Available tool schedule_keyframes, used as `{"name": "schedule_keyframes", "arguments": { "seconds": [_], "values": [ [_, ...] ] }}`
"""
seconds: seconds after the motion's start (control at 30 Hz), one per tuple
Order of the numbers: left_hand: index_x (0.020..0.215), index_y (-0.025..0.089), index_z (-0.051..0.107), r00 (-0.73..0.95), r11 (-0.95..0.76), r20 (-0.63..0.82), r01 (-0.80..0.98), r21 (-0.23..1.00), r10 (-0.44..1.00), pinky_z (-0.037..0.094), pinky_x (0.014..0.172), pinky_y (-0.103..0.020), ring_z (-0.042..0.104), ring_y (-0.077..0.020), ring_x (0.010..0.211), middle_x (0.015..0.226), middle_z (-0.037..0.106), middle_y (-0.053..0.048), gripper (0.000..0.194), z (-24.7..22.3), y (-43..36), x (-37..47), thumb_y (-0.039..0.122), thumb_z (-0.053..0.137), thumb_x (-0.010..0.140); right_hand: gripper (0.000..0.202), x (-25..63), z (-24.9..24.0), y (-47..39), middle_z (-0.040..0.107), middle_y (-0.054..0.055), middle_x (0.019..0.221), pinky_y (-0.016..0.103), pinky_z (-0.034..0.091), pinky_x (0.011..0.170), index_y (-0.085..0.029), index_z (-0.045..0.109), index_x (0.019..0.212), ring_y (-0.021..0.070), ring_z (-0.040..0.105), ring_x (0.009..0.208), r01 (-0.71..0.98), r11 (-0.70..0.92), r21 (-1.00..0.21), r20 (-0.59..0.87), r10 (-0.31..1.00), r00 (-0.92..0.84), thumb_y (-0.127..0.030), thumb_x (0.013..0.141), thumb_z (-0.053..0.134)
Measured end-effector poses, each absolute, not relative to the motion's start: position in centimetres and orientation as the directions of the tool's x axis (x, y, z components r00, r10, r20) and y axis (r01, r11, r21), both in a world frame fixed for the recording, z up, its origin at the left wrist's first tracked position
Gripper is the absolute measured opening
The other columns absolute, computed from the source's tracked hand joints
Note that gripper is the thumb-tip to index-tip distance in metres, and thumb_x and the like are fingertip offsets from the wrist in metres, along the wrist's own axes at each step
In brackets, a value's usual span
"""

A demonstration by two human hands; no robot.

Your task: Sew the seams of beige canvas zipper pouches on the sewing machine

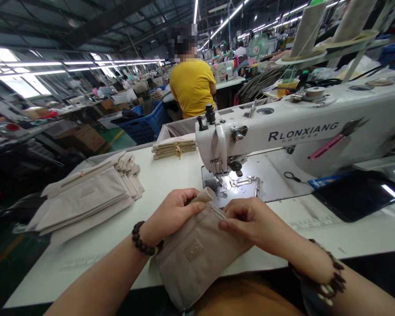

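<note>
A beige fabric pouch piece (197, 254) with a small rectangular label hangs over the table's front edge, tilted. My left hand (174, 213) pinches its upper left edge beside a folded-over strip (206, 195). On the upper right edge, my right hand (246, 221) closes thumb and fingers on the fabric. Just beyond both hands is the needle area of a white sewing machine (220, 151). To the left lies a fanned stack of similar beige pieces (88, 197). A smaller pile with gold hardware (174, 147) rests behind, left of the machine head.
A dark tablet (362, 193) lies on the right of the pale table (148, 175). Pink-handled snips (329, 145) are on the machine arm. Thread cones (307, 30) stand at upper right. A person in a yellow shirt (192, 85) sits ahead, near a blue crate (146, 125).
</note>
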State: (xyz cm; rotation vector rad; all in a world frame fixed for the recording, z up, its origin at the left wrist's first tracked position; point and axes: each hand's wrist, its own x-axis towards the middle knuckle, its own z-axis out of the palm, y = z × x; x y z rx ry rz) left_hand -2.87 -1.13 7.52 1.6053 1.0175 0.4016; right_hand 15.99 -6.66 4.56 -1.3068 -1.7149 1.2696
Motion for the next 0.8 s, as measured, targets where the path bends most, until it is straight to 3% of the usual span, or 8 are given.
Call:
{"name": "schedule_keyframes", "arguments": {
  "seconds": [0.2, 0.3, 0.43, 0.57, 0.63, 0.73, 0.8],
  "values": [
    [0.086, 0.013, 0.06, 0.563, -0.047, -0.288, 0.506, 0.861, 0.775, 0.04, 0.07, -0.025, 0.054, -0.0158, 0.075, 0.082, 0.061, -0.002, 0.022, 7.2, -0.1, -3.1, 0.031, 0.054, 0.075, 0.019, 16.6, 2.8, -7.1, 0.043, -0.004, 0.052, 0.021, 0.023, 0.043, -0.015, 0.056, 0.062, 0.0078, 0.035, 0.049, 0.262, -0.164, -0.951, -0.24, 0.926, -0.292, -0.033, 0.068, 0.058],
    [0.082, 0.012, 0.059, 0.576, -0.103, -0.308, 0.571, 0.814, 0.757, 0.04, 0.067, -0.025, 0.053, -0.0161, 0.073, 0.077, 0.06, -0.002, 0.023, 7.1, 0.6, -3.1, 0.033, 0.052, 0.075, 0.018, 16.2, 2.2, -7.0, 0.041, -0.005, 0.049, 0.02, 0.022, 0.042, -0.016, 0.051, 0.059, 0.0072, 0.034, 0.046, 0.274, -0.183, -0.944, -0.254, 0.933, -0.254, -0.031, 0.065, 0.06],
    [0.074, 0.012, 0.056, 0.616, -0.207, -0.317, 0.628, 0.75, 0.722, 0.037, 0.06, -0.023, 0.049, -0.014, 0.065, 0.068, 0.055, 0.0, 0.023, 6.7, 2.1, -2.8, 0.034, 0.049, 0.076, 0.02, 15.2, 2.0, -6.8, 0.042, -0.005, 0.046, 0.02, 0.023, 0.042, -0.017, 0.044, 0.054, 0.0075, 0.035, 0.045, 0.445, -0.109, -0.889, -0.194, 0.97, -0.149, -0.025, 0.066, 0.058],
    [0.067, 0.014, 0.053, 0.64, -0.378, -0.331, 0.714, 0.589, 0.693, 0.032, 0.053, -0.021, 0.046, -0.0125, 0.059, 0.06, 0.049, 0.002, 0.025, 5.7, 3.7, -2.1, 0.035, 0.047, 0.078, 0.017, 13.8, 1.7, -6.8, 0.047, -0.003, 0.051, 0.021, 0.024, 0.045, -0.017, 0.042, 0.057, 0.0089, 0.039, 0.048, 0.65, 0.062, -0.758, -0.024, 0.992, -0.123, -0.015, 0.068, 0.055],
    [0.067, 0.014, 0.054, 0.664, -0.449, -0.35, 0.723, 0.525, 0.66, 0.032, 0.053, -0.021, 0.047, -0.0129, 0.061, 0.061, 0.05, 0.001, 0.023, 5.0, 4.4, -1.6, 0.033, 0.047, 0.078, 0.008, 13.6, 1.4, -6.9, 0.052, -0.001, 0.056, 0.022, 0.027, 0.047, -0.017, 0.047, 0.07, 0.0107, 0.043, 0.05, 0.681, 0.11, -0.724, 0.016, 0.99, -0.143, -0.012, 0.069, 0.054],
    [0.068, 0.014, 0.057, 0.69, -0.489, -0.387, 0.714, 0.501, 0.611, 0.031, 0.054, -0.021, 0.049, -0.0138, 0.063, 0.064, 0.054, 0.0, 0.019, 4.0, 5.4, -1.0, 0.029, 0.049, 0.076, 0.021, 15.8, 1.2, -7.1, 0.056, 0.0, 0.057, 0.025, 0.035, 0.049, -0.017, 0.048, 0.09, 0.014, 0.05, 0.052, 0.649, 0.136, -0.749, 0.007, 0.98, -0.197, -0.013, 0.071, 0.054],
    [0.068, 0.014, 0.059, 0.695, -0.49, -0.409, 0.713, 0.502, 0.592, 0.03, 0.053, -0.022, 0.049, -0.0136, 0.061, 0.062, 0.055, 0.0, 0.018, 3.6, 6.0, -0.8, 0.028, 0.051, 0.075, 0.008, 19.3, 1.5, -7.6, 0.057, 0.001, 0.056, 0.027, 0.038, 0.049, -0.021, 0.052, 0.083, 0.0141, 0.052, 0.052, 0.632, 0.147, -0.761, 0.024, 0.979, -0.2, -0.018, 0.075, 0.054]
  ]
}}
